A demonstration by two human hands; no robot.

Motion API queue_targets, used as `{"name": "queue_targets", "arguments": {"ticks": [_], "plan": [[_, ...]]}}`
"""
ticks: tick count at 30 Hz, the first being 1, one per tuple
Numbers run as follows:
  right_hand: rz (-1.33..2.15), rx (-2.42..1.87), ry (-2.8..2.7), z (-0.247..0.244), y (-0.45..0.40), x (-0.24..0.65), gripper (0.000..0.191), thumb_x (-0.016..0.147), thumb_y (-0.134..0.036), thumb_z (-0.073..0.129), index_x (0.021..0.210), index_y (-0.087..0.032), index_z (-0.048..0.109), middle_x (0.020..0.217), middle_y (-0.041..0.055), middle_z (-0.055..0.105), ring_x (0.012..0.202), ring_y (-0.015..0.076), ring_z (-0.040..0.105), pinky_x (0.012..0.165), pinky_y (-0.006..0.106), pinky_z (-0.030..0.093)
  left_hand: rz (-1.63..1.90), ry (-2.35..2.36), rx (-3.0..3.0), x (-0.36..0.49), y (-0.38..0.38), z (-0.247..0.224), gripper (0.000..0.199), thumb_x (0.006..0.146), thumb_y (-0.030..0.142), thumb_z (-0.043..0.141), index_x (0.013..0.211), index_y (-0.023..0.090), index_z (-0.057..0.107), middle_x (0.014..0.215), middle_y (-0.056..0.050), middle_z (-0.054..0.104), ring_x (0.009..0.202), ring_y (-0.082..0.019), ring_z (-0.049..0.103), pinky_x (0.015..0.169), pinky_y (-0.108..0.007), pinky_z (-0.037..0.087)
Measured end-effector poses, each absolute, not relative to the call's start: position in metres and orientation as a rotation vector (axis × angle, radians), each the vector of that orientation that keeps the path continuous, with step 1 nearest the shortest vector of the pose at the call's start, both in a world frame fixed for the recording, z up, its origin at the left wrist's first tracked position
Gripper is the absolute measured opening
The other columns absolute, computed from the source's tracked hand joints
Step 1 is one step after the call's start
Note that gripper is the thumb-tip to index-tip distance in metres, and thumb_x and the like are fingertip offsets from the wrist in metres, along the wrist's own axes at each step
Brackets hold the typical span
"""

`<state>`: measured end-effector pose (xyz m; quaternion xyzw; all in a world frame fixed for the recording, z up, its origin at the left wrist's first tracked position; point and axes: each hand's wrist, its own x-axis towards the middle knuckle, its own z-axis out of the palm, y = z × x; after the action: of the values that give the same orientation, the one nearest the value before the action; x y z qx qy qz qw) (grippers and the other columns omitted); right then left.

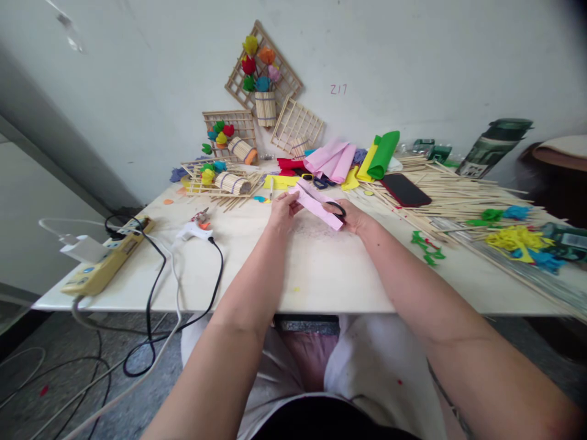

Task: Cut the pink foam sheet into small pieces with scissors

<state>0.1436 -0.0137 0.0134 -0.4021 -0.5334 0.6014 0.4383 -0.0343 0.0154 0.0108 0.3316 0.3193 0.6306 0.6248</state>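
Over the middle of the table, my left hand (285, 208) pinches the left end of a folded strip of pink crepe paper (323, 212). My right hand (351, 216) is closed around the black handle of a pair of scissors (337, 209). The blades lie along the pink strip and point toward my left hand; whether they are cutting cannot be made out. Just behind the hands are a yellow paper sheet (282, 182) and larger folded pink paper (330, 159).
A glue gun (195, 231) and power strip (110, 256) with trailing cords lie left. Stick lattices with paper flowers (263, 67) lean on the wall. Right are green paper (384, 154), wooden sticks (458, 183), a phone (406, 189), a bottle (493, 146) and yellow paper pieces (518, 238).
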Motion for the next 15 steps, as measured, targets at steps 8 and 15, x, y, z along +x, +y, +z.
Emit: {"name": "queue_targets", "arguments": {"ticks": [8, 15], "plan": [[1.46, -1.037, -1.339, 0.0171, -0.0159, 0.1429, 0.034, 0.058, -0.036, 0.081, 0.064, -0.014, 0.055, 0.053, -0.0023, 0.049, 0.044, 0.0077, 0.041, 0.04, 0.021, 0.031, 1.433, 0.73, 0.783, -0.0333, 0.0147, 0.0113, 0.019, 0.062, 0.016, 0.074, 0.072, 0.015, 0.057, 0.066, 0.001, 0.065, 0.064, -0.012, 0.065, 0.082, -0.032, 0.052], [1.459, -1.072, -1.332, 0.0231, -0.0195, 0.1417, 0.031, 0.059, -0.032, 0.08, 0.063, -0.014, 0.055, 0.053, -0.0022, 0.049, 0.045, 0.0077, 0.041, 0.041, 0.021, 0.031, 1.421, 0.713, 0.807, -0.0332, 0.0143, 0.0106, 0.017, 0.064, 0.015, 0.072, 0.069, 0.015, 0.056, 0.065, 0.001, 0.065, 0.061, -0.01, 0.063, 0.082, -0.031, 0.052]]}}
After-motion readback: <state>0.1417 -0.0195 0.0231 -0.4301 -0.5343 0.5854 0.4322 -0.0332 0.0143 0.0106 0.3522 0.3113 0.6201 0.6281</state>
